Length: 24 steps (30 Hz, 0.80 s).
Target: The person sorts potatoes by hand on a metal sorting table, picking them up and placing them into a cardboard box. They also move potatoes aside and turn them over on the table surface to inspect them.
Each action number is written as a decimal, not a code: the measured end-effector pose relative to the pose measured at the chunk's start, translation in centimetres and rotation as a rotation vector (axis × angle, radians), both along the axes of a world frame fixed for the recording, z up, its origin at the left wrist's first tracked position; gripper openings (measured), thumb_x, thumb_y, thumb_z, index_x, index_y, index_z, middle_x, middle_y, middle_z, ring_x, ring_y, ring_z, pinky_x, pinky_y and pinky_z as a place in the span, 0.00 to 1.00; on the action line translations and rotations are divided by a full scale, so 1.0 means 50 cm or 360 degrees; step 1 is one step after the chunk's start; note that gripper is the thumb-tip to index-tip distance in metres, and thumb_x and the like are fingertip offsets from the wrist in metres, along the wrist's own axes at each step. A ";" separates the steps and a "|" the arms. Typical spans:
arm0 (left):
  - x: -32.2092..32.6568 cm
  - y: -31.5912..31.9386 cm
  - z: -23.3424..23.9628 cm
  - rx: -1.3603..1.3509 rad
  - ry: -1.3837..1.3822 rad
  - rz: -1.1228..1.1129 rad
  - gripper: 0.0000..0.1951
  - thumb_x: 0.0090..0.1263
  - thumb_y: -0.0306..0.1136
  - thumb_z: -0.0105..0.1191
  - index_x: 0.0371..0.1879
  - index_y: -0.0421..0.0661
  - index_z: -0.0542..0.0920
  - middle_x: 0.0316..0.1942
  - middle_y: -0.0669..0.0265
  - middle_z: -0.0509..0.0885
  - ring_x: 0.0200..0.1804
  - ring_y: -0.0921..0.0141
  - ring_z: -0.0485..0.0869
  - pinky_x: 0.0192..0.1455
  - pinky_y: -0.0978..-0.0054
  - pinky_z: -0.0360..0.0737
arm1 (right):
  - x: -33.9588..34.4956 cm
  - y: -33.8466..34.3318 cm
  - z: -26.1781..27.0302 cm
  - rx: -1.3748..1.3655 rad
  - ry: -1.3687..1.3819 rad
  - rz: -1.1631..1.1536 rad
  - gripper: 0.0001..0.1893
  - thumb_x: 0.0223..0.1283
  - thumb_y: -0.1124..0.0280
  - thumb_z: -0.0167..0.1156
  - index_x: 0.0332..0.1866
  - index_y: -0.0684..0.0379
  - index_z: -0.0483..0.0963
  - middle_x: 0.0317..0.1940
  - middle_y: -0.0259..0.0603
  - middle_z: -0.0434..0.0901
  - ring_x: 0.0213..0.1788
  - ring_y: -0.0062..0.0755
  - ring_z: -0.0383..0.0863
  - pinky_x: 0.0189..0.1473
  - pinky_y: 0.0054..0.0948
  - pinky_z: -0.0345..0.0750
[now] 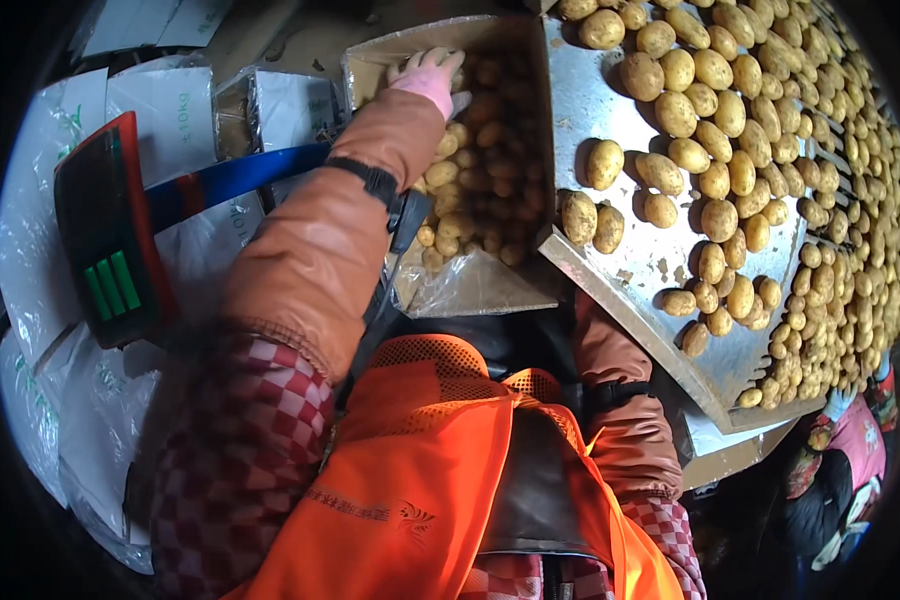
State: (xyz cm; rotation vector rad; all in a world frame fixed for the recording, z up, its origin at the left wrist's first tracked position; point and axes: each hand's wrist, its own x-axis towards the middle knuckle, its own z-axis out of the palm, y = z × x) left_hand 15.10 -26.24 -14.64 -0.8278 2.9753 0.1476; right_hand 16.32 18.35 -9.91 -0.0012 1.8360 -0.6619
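Note:
My left hand (429,75), in a pink and pale work glove, reaches into the far left part of an open cardboard box (487,296) lined with clear plastic. Its fingers are spread over potatoes (441,174) in the box; whether it grips one cannot be seen. The right side of the box lies in deep shadow. My right hand is hidden below the metal table's near edge; only the brown sleeve with a black band shows. To the right of the box, many loose potatoes (718,220) lie on the sheet-metal sorting table (570,112).
A scale display (112,232) on a blue post stands at left, over plastic-wrapped white cartons (161,112). The table's raised rim (630,330) runs diagonally beside the box. Metal rollers or bars (832,154) carry more potatoes. A co-worker (855,450) with gloved hands is at the far right.

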 end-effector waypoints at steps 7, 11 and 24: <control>0.102 0.010 0.045 0.0784 -0.0479 0.0235 0.17 0.69 0.36 0.55 0.57 0.54 0.82 0.53 0.54 0.84 0.58 0.54 0.80 0.62 0.62 0.75 | 0.000 -0.005 -0.002 -0.0009 -0.0001 -0.0044 0.18 0.67 0.59 0.57 0.56 0.57 0.78 0.40 0.42 0.84 0.42 0.37 0.83 0.43 0.32 0.78; 0.176 0.108 0.169 -0.0353 0.0297 0.0181 0.27 0.66 0.38 0.59 0.66 0.53 0.74 0.68 0.51 0.71 0.69 0.43 0.67 0.68 0.52 0.68 | -0.007 -0.007 0.000 -0.0006 0.0005 -0.0038 0.18 0.67 0.59 0.57 0.56 0.57 0.78 0.40 0.42 0.84 0.42 0.36 0.83 0.43 0.32 0.78; 0.350 0.151 0.018 0.0414 0.0072 0.1091 0.47 0.60 0.21 0.49 0.80 0.63 0.45 0.69 0.53 0.69 0.67 0.50 0.72 0.67 0.56 0.71 | -0.015 -0.011 0.011 -0.0066 0.0040 0.0054 0.19 0.68 0.57 0.57 0.56 0.58 0.78 0.41 0.41 0.84 0.42 0.35 0.83 0.42 0.31 0.78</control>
